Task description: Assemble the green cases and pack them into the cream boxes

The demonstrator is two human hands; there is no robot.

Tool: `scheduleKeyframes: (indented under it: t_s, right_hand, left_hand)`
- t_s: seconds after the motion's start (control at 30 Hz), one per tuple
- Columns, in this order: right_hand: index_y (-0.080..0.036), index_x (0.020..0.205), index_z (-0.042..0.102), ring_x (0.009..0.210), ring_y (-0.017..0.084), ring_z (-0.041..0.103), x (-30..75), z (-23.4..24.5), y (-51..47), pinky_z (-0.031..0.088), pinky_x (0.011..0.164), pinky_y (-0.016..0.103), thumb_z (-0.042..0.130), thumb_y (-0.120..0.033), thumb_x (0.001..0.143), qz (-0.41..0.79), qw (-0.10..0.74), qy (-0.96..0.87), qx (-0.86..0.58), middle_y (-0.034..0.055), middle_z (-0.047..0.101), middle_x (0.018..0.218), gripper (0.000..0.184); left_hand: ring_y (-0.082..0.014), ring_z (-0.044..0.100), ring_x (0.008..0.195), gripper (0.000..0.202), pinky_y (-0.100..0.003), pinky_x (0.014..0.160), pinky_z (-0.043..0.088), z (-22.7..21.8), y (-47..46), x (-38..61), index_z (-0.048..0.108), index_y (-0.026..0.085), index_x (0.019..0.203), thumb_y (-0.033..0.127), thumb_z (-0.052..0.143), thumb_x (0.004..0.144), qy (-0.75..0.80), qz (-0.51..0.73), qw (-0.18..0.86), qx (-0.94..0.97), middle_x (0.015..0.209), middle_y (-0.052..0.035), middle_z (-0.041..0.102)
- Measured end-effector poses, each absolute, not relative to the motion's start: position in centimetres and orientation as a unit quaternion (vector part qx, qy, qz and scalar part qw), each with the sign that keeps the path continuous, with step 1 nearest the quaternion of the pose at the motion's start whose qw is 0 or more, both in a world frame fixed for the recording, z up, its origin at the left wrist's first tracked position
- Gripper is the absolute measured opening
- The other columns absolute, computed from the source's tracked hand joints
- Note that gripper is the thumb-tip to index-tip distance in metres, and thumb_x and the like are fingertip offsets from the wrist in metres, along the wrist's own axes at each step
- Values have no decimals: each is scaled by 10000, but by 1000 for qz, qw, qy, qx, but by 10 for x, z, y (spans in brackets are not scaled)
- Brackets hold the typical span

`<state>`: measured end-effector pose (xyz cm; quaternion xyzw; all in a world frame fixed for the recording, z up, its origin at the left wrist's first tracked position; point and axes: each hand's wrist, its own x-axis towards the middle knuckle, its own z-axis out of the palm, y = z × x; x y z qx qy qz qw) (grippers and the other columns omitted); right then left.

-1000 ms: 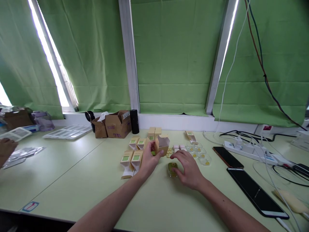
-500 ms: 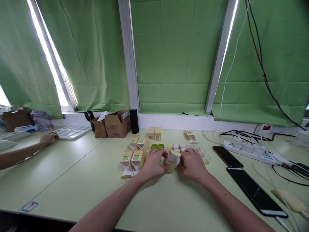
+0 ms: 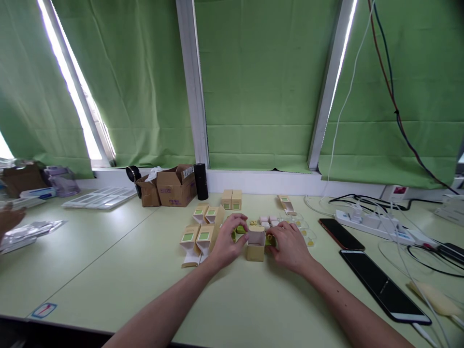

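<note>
A small tan carton [image 3: 255,244] stands upright on the pale green table [image 3: 119,270], its top flap raised. My left hand [image 3: 229,244] grips its left side with curled fingers. My right hand [image 3: 290,245] is closed against its right side, with a bit of green-yellow showing between the fingers and the carton. Just behind the carton lie small green pieces [image 3: 239,229] and white pieces [image 3: 267,222].
Several open tan cartons [image 3: 198,235] lie left of my hands, two shut ones [image 3: 232,199] behind. Clear cups [image 3: 306,234], two phones [image 3: 384,285], a power strip [image 3: 375,224] and cables are on the right. Cardboard boxes [image 3: 174,186], a black cylinder [image 3: 201,181] and trays [image 3: 99,198] sit at the back left. Another person's hand [image 3: 9,217] shows at the far left.
My left hand brought the carton from behind to the table in front of me and stood it upright. My right hand moved up against its right side. The other person's arm drew back left.
</note>
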<state>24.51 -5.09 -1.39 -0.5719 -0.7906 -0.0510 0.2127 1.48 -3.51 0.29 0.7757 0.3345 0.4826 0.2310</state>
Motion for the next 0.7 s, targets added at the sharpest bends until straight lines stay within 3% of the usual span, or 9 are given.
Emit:
scheduleKeyframes:
  t_s: [0.07,0.2,0.33,0.57,0.7]
  right_hand:
    - [-232,1070,747,1069,299,615,245,-14,-51,364,890,392,757,-215,806,-53,215,-791,-570,67,780,970,265]
    - [-238,1067,746,1059,299,620,245,-15,-51,365,887,391,765,-216,806,-56,211,-792,-570,65,776,943,262]
    - [-231,1072,745,1061,302,623,245,-14,-51,363,885,391,764,-243,820,-53,205,-791,-574,71,780,950,253]
    - [-217,1091,741,1079,298,614,244,-11,-53,348,890,391,750,-223,810,-41,203,-789,-579,67,795,1025,281]
    - [-212,1067,739,1092,299,606,243,-9,-53,344,895,394,743,-235,814,-40,194,-788,-583,74,794,1052,254]
  left_hand:
    - [-298,649,1226,74,-444,1058,489,2,-34,14,720,206,850,200,652,876,328,479,230,781,1292,-119,698]
    - [-307,696,1199,160,-441,1054,520,-3,-31,17,814,219,935,222,657,904,346,469,235,778,1194,-117,779]
    - [-289,731,1126,213,-416,995,565,-7,-27,22,816,201,1028,265,632,943,362,487,247,755,1113,-119,809]
    - [-266,731,1016,313,-409,944,584,-13,-19,22,778,174,1181,257,693,892,370,480,329,724,1180,-130,791]
    - [-280,729,1061,316,-412,959,578,-15,-15,21,766,162,1174,311,698,904,358,484,384,700,1207,-140,782]
